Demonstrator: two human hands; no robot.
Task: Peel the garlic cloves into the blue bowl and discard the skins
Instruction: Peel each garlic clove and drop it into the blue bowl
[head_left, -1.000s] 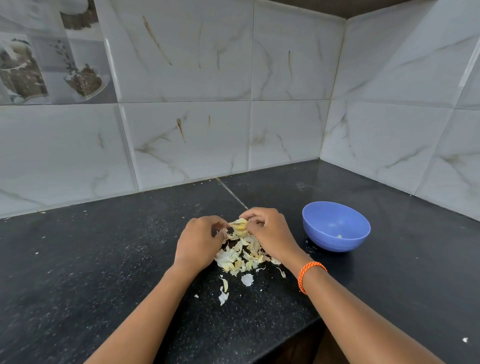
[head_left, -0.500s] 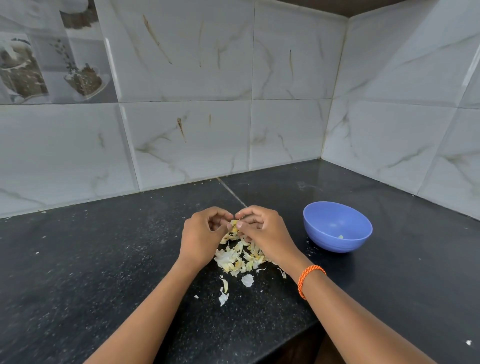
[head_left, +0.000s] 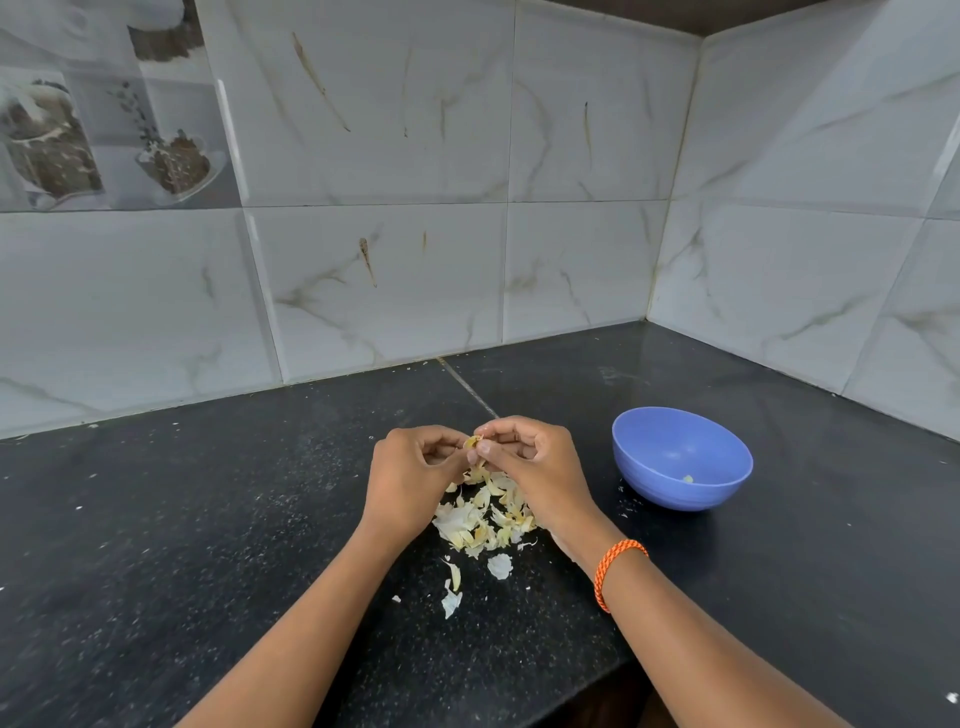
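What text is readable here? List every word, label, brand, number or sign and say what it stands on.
None: no words, brands or numbers can be read anywhere in the head view.
The blue bowl is plain.
The orange wristband on the right wrist is plain cord.
The picture tile on the wall shows cups and plants only, no lettering.
The wall tiles carry veining and brown streaks, not writing.

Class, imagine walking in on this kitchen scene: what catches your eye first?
Two hands, left hand and right hand, pinch a garlic clove at the middle of the black counter. Pale skins lie heaped beneath them, and a blue bowl sits to their right.
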